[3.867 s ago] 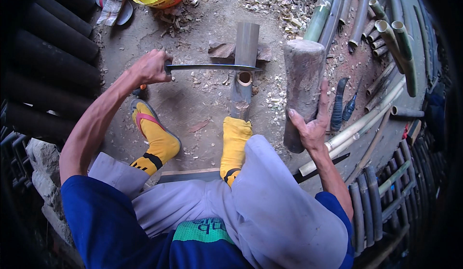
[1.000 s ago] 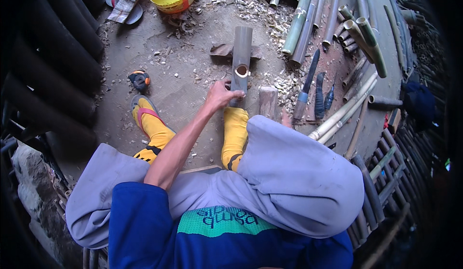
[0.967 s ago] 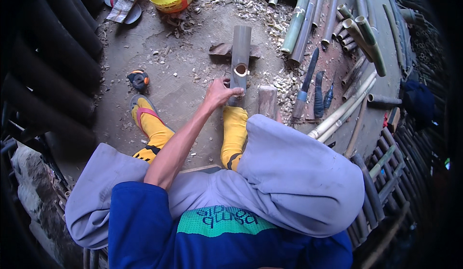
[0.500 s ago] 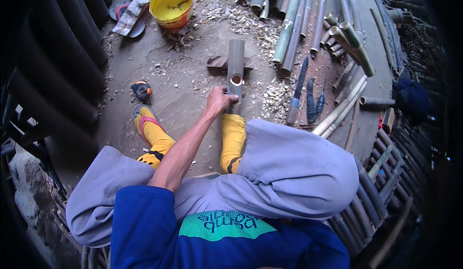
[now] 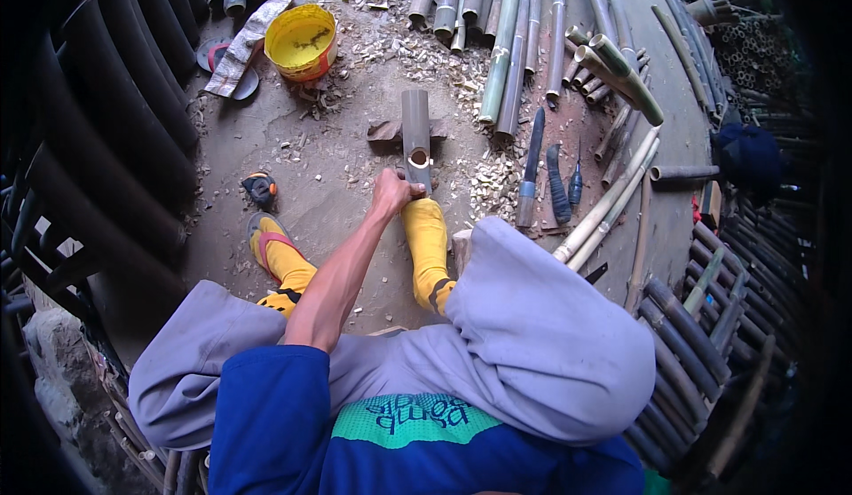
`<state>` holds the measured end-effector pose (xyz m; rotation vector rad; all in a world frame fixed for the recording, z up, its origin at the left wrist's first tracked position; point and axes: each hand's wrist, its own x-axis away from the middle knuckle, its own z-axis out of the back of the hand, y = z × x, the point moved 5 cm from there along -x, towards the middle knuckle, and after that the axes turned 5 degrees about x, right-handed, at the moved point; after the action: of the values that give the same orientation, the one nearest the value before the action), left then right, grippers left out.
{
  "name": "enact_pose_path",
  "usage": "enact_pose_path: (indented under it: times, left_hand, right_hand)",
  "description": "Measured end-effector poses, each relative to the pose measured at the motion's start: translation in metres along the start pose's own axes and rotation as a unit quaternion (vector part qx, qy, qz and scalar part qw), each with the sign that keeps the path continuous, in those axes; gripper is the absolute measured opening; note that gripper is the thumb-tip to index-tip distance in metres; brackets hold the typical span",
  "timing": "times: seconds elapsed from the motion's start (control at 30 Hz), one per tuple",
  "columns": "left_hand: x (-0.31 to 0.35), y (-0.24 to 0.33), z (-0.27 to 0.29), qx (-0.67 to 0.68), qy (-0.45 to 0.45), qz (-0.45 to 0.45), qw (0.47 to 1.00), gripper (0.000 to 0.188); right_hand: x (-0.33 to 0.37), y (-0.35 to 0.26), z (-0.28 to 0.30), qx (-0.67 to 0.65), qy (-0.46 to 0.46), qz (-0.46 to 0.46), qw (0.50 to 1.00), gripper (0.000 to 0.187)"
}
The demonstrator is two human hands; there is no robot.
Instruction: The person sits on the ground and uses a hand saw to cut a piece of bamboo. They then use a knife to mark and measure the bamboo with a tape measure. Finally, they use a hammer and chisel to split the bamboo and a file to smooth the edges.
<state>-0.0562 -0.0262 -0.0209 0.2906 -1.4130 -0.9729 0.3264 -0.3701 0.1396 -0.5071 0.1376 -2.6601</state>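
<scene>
A short grey-brown bamboo tube (image 5: 414, 118) lies lengthwise in front of me, with a pale-edged hole cut in its upper side. Its far part rests across a dark wooden piece (image 5: 384, 131) on the ground. My left hand (image 5: 396, 193) is closed on the tube near its close end, just below the hole, thumb on top. My right foot, in a yellow sock (image 5: 425, 242), is against that same end. My right hand is out of view.
To the right lie a long dark blade tool (image 5: 532, 158), a curved dark tool (image 5: 558, 184) and a thin pointed tool (image 5: 576, 183). Bamboo poles (image 5: 502, 60) extend beyond them. Wood chips (image 5: 491, 180) litter the ground. A yellow bucket (image 5: 302, 43) and a tape measure (image 5: 260, 190) are leftward.
The view has shifted a little, moving the scene slightly left in the picture. My left hand keeps its hold on the bamboo tube. My right knee appears more raised.
</scene>
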Motion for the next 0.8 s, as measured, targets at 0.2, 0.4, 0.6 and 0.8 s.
enact_pose_path:
  times: [0.2, 0.4, 0.6, 0.8]
  left_hand:
    - [0.0, -0.003, -0.002, 0.027, -0.018, -0.005, 0.999, 0.032]
    - [-0.014, -0.023, -0.004, 0.046, -0.025, 0.037, 0.998, 0.033]
    - [-0.013, -0.026, -0.009, 0.07, -0.051, 0.004, 0.996, 0.033]
    - [-0.007, -0.016, -0.008, 0.082, -0.051, 0.007, 0.995, 0.032]
  right_hand:
    - [0.022, -0.048, -0.047, 0.014, -0.113, 0.048, 0.992, 0.047]
    - [0.044, -0.1, -0.088, 0.049, -0.25, 0.097, 0.962, 0.047]
    - [0.06, -0.16, -0.111, 0.151, -0.408, 0.143, 0.889, 0.046]
    - [-0.059, -0.179, -0.102, 0.034, -0.065, 0.246, 0.966, 0.04]
